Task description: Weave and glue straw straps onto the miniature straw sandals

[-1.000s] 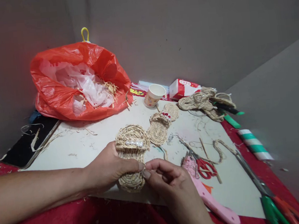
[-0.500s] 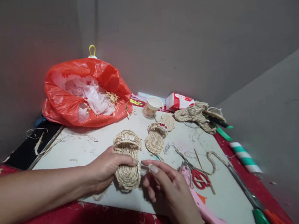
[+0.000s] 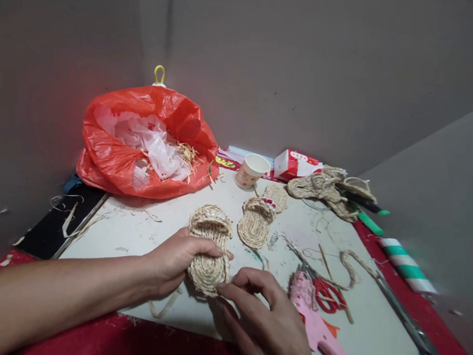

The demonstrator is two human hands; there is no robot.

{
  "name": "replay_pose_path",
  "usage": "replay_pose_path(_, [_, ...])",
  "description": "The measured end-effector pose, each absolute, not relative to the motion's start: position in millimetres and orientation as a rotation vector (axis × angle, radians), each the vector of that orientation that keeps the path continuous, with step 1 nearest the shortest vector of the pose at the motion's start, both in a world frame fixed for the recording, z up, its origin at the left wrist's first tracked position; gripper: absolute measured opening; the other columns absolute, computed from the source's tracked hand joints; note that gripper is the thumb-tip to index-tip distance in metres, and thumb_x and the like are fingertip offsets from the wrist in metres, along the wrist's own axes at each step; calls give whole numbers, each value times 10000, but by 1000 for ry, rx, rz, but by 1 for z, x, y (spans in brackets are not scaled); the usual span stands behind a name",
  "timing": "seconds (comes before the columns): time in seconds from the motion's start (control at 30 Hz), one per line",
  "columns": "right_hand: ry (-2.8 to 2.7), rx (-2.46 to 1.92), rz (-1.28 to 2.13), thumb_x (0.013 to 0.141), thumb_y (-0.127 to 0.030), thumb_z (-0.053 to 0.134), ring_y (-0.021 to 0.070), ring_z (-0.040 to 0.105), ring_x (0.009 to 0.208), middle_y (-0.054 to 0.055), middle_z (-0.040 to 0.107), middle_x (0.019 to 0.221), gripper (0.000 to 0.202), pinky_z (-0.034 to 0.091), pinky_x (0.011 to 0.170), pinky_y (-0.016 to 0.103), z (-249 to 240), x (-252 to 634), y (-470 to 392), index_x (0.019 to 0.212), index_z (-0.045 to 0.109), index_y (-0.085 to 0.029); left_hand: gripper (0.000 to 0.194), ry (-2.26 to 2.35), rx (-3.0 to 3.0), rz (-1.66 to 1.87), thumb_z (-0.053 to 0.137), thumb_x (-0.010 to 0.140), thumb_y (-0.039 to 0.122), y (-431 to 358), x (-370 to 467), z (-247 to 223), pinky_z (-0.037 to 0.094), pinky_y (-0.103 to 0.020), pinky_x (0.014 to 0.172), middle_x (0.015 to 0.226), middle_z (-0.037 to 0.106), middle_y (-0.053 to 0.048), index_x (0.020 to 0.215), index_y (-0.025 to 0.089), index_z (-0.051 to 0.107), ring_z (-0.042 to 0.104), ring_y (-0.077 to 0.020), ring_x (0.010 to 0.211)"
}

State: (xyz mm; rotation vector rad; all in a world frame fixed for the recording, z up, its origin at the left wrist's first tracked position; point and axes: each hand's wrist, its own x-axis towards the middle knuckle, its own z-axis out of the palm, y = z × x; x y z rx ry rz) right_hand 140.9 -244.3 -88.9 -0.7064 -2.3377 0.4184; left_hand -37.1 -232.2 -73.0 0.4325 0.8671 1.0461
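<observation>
Held slipper [image 3: 207, 276]: coarse coiled straw, matt, ridged; pearl beads [image 3: 214, 215] on strap smooth, glossy
Slipper beyond [image 3: 254, 228]: same rough straw, with shiny red beads [image 3: 269, 203]
Bag [image 3: 110, 155]: thin red plastic, glossy, crinkled; inside, filmy white plastic [image 3: 159, 151], translucent, plus dry straw scraps [image 3: 187, 151]
Cup [image 3: 242, 177]: paper-looking, smooth
Phone [image 3: 62, 226]: black, sleek, faint sheen
White sheet [image 3: 112, 232] over the surface: smooth, scuffed, smudged
Pink tool [image 3: 318, 330]: smooth plastic body, front end rough, lumpy
Small scissors [image 3: 327, 294]: metal blades, 2 smooth red plastic loops
Cord [image 3: 347, 261]: fibrous, plaited, matt
Walls [image 3: 292, 56]: grey, flat, matt
</observation>
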Motion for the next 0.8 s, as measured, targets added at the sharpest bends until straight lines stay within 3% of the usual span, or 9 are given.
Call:
replay_pose_path(0.13, [-2359,-706,435,847,-67,525,177,588,801,63,556,910,275,517,632,264,-86,141,-245,1048,603,-237,193,845,437,979,625,568,84,-234,-36,-73,473,-251,613,695,698,-69,743,87,707,624,-152,627])
replay_pose_path(0.37, [-2309,-627,583,851,-42,523,167,605,825,72,568,949,325,536,679,252,-84,146,-244,1107,566,-237,168,781,440,950,588,566,94,-235,-36,-72,474,-216,552,635,691,-67,689,83,702,615,-134,570])
replay_pose_path(0.63, [-2264,-524,516,889,-97,475,177,588,754,69,600,860,231,524,625,267,-83,144,-243,1058,574,-220,180,810,516,1003,626,596,140,-239,-37,-70,483,-237,558,655,679,-66,759,92,687,608,-142,567])
replay_pose_path(0.8, [-2274,-455,536,877,-41,475,180,579,835,88,598,940,272,531,704,297,-76,147,-240,1093,541,-193,195,785,557,1023,658,622,188,-241,-38,-68,465,-247,566,694,684,-73,792,95,685,605,-151,575])
